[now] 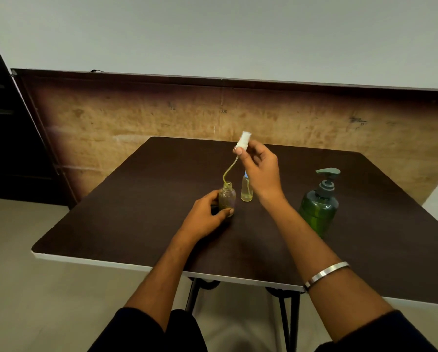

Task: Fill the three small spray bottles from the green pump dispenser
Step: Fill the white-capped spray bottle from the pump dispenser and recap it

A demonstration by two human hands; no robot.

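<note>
My left hand (pixel 207 215) grips a small clear spray bottle (pixel 227 198) standing upright on the dark table (pixel 136 212); its neck is uncapped. My right hand (pixel 260 168) pinches that bottle's white spray head (pixel 243 141) above it, and the head's curved dip tube (pixel 229 171) hangs down with its tip at the bottle mouth. A second small bottle (pixel 246 190) with yellowish liquid stands just behind, partly hidden by my right wrist. The green pump dispenser (pixel 319 207) stands upright to the right. A third small bottle is not visible.
The table's white front edge (pixel 111 261) runs close to me, with black folding legs (pixel 291 318) beneath. A worn wooden panel (pixel 162 115) stands against the wall behind the table. A metal bangle (pixel 326 273) circles my right forearm.
</note>
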